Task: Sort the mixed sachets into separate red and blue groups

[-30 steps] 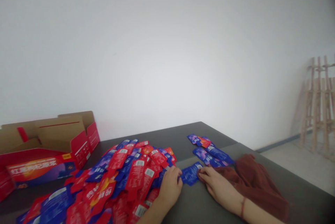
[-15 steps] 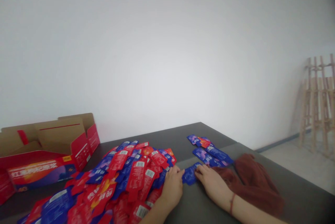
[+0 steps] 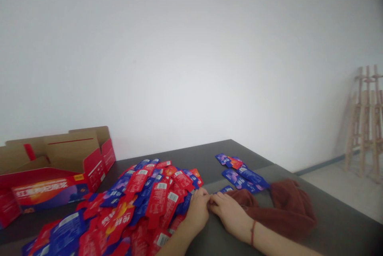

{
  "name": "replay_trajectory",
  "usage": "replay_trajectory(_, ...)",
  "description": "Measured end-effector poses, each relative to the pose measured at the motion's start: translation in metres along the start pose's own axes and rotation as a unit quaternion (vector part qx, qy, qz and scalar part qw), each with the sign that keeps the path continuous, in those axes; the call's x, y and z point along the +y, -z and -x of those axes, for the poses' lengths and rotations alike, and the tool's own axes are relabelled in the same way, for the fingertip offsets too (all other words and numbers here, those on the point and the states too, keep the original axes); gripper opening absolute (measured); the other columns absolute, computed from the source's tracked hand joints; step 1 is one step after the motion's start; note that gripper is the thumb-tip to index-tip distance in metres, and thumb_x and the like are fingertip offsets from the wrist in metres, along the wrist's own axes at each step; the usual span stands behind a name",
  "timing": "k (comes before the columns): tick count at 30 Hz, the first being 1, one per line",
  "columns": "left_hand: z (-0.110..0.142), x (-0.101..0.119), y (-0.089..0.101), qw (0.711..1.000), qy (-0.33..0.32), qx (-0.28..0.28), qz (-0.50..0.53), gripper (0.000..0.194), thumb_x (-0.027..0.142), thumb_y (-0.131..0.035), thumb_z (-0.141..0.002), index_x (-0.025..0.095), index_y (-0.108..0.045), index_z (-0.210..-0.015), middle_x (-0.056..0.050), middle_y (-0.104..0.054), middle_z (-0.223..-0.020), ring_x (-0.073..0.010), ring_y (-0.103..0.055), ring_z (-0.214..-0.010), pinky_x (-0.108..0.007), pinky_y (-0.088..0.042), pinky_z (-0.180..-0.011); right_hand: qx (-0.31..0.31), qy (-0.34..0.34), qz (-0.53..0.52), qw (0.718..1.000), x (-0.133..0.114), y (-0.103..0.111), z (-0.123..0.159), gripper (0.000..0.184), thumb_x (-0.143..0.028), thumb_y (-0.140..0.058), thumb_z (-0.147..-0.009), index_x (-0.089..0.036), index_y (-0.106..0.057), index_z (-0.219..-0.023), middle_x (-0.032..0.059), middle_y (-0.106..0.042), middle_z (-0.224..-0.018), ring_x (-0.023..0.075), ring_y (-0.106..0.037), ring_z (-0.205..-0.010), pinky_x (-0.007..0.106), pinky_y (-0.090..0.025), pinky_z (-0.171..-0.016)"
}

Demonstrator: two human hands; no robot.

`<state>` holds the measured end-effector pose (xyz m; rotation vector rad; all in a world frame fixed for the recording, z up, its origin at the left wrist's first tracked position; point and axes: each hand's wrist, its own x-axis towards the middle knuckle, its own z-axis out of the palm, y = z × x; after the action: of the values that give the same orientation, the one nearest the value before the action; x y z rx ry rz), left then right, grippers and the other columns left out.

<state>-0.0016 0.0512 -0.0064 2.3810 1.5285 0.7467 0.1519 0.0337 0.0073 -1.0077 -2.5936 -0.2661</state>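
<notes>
The right hand [image 3: 230, 213] has slid left to the left hand [image 3: 198, 208], covering all but the far end of the blue sachet [image 3: 226, 189], just right of the pile [image 3: 157, 198]; handling now seems centred on its near end. Fingers curl together; what they pinch, I cannot tell; the brown cloth [image 3: 289, 202] trails right.

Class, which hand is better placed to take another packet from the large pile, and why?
Probably the left hand: it is at the edge of the large pile. The right hand is farther from it, beside the brown cloth.
</notes>
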Motion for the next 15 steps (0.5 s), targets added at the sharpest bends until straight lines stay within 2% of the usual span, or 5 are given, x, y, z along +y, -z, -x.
replay_trajectory(4,0.002,-0.002,-0.002,1.0,-0.011,0.004,-0.008,0.042,0.009,-0.037,-0.084,0.023,-0.066,-0.11,-0.006,-0.057,-0.102,-0.0202,-0.05,-0.095,-0.031,-0.037,-0.083,-0.001,-0.08,0.046,0.996,0.02,0.005,0.012,0.026,-0.007,-0.047,-0.088,-0.019,-0.067,-0.098,0.0065,-0.062,-0.094,0.0213,-0.053,-0.089,0.033,-0.041,-0.079)
replay_trajectory(7,0.004,-0.002,-0.002,1.0,-0.009,0.006,-0.011,0.047,0.006,-0.035,-0.082,0.023,-0.064,-0.114,-0.006,-0.057,-0.106,-0.0204,-0.05,-0.097,-0.032,-0.037,-0.085,-0.009,-0.124,0.08,0.989,0.029,0.005,0.018,0.028,-0.002,-0.046,-0.085,-0.015,-0.068,-0.096,0.0097,-0.062,-0.094,0.0229,-0.054,-0.089,0.034,-0.041,-0.078)
replay_trajectory(9,0.005,0.001,-0.002,1.0,-0.005,0.013,-0.014,0.046,0.006,-0.035,-0.082,0.023,-0.065,-0.114,-0.006,-0.056,-0.106,-0.0206,-0.049,-0.099,-0.032,-0.037,-0.086,-0.007,-0.117,0.088,0.989,0.027,0.001,0.019,0.027,-0.002,-0.047,-0.084,-0.014,-0.068,-0.096,0.0104,-0.062,-0.095,0.0235,-0.054,-0.089,0.034,-0.042,-0.079)
replay_trajectory(15,0.008,0.008,-0.002,0.999,-0.002,0.021,-0.036,0.035,0.017,-0.043,-0.086,0.022,-0.064,-0.112,-0.006,-0.056,-0.107,-0.0223,-0.047,-0.101,-0.033,-0.036,-0.088,0.022,-0.037,0.074,0.996,0.01,-0.017,0.017,0.022,-0.006,-0.054,-0.085,-0.017,-0.065,-0.101,0.006,-0.062,-0.096,0.022,-0.055,-0.088,0.033,-0.042,-0.078)
